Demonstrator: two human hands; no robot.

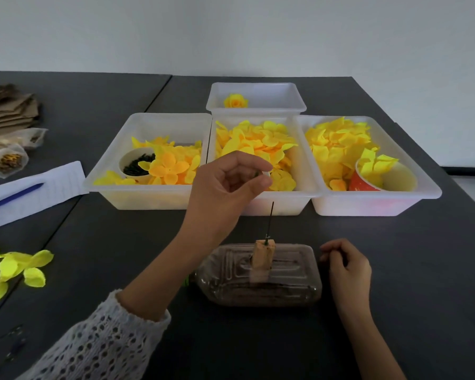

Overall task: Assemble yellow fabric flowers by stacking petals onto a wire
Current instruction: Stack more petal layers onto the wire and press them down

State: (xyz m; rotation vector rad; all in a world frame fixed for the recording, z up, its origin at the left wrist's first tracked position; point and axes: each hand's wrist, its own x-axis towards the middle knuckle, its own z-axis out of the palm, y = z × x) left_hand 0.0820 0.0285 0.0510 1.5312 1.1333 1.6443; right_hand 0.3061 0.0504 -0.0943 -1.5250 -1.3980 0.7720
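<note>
A tiny dark piece (257, 174) is pinched at the left hand (225, 187) fingertips — too small to be identified. The front of the middle tray (280, 207) is hidden behind that hand. Bagged items (8, 157) at the table's (395, 270) left edge are cut off — contents blurred.

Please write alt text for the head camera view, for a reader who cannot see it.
A person's left hand pinches a small dark piece above an upright wire stuck in a cork on a plastic bottle, while the right hand rests beside it. Behind stand white trays of yellow petals.
</note>
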